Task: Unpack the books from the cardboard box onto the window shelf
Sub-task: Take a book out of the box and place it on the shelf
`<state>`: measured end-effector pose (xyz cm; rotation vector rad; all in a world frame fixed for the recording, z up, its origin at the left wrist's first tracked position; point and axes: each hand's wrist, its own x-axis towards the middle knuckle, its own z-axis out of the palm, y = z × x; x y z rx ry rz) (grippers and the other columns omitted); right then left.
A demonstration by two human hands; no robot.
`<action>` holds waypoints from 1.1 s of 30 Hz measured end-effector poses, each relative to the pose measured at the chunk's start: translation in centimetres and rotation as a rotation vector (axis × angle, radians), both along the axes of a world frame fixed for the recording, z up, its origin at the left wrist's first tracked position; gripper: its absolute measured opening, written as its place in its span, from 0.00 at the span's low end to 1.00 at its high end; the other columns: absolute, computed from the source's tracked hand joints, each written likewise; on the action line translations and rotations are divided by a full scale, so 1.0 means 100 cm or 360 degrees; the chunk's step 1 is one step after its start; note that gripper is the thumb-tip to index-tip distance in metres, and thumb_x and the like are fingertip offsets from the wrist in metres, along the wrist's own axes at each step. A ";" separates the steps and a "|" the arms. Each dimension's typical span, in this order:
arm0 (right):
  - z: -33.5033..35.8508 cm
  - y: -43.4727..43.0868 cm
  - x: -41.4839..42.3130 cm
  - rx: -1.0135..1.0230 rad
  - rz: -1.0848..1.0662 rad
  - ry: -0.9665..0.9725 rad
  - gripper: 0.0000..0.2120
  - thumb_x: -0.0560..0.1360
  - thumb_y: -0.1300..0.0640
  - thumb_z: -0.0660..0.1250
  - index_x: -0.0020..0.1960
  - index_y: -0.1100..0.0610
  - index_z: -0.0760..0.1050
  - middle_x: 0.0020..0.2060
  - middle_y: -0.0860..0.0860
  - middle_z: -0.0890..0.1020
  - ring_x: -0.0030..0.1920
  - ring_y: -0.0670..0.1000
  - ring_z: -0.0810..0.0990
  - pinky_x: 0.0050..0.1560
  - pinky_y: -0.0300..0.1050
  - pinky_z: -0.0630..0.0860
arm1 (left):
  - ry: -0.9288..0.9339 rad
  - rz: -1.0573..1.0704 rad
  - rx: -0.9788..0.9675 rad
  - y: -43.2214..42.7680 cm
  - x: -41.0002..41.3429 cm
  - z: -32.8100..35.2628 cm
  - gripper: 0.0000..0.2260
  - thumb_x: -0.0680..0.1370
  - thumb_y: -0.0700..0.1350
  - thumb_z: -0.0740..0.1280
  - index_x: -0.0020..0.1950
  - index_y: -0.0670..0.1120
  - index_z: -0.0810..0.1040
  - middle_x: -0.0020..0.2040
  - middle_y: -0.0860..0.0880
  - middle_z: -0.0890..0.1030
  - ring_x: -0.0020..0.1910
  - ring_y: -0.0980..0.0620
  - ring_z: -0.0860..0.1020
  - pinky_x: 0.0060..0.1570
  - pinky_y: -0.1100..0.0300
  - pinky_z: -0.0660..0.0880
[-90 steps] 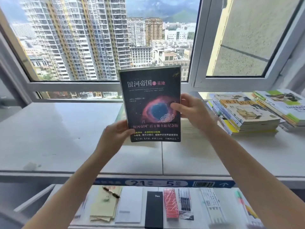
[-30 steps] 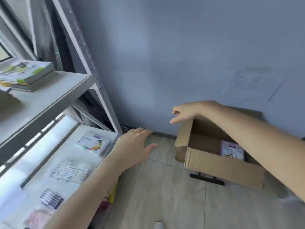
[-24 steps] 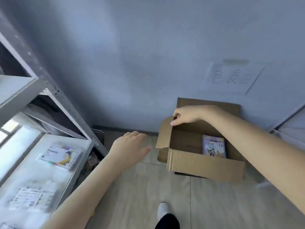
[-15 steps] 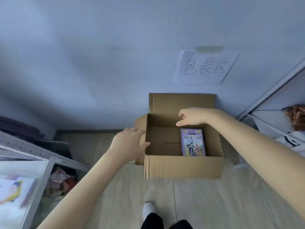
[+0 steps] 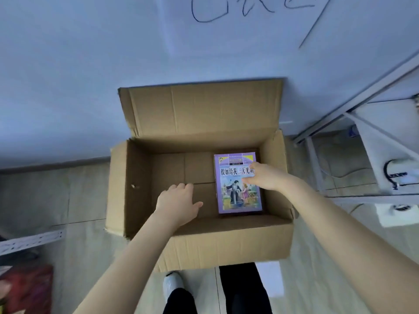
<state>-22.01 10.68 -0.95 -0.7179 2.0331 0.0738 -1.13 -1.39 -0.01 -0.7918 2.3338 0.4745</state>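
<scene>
**A:** Your cardboard box [image 5: 226,245] sits open on the pale wood-look floor [image 5: 317,279], back flap up against the blue-grey wall [image 5: 68,75], below a handwritten paper sign [image 5: 238,19].

**B:** The purple book [image 5: 235,198] lies flat inside, right side. Your left hand [image 5: 179,205] hovers over the box bottom, fingers loose, holding nothing.

**A:** Your right hand [image 5: 263,177] touches the book's upper right corner; I can't tell whether it grips.

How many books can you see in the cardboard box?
1: a purple book lying flat at the right of the cardboard box, under the right hand. Others may hide beneath it.
</scene>
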 end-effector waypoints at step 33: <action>-0.257 0.038 -0.041 -0.0124 -0.1404 -0.0395 0.29 0.77 0.49 0.62 0.70 0.64 0.57 0.57 0.58 0.79 0.54 0.53 0.77 0.49 0.42 0.67 | 0.0090 0.2045 0.1526 0.042 -0.071 -0.232 0.16 0.70 0.44 0.74 0.56 0.43 0.78 0.45 0.47 0.86 0.44 0.49 0.85 0.42 0.58 0.82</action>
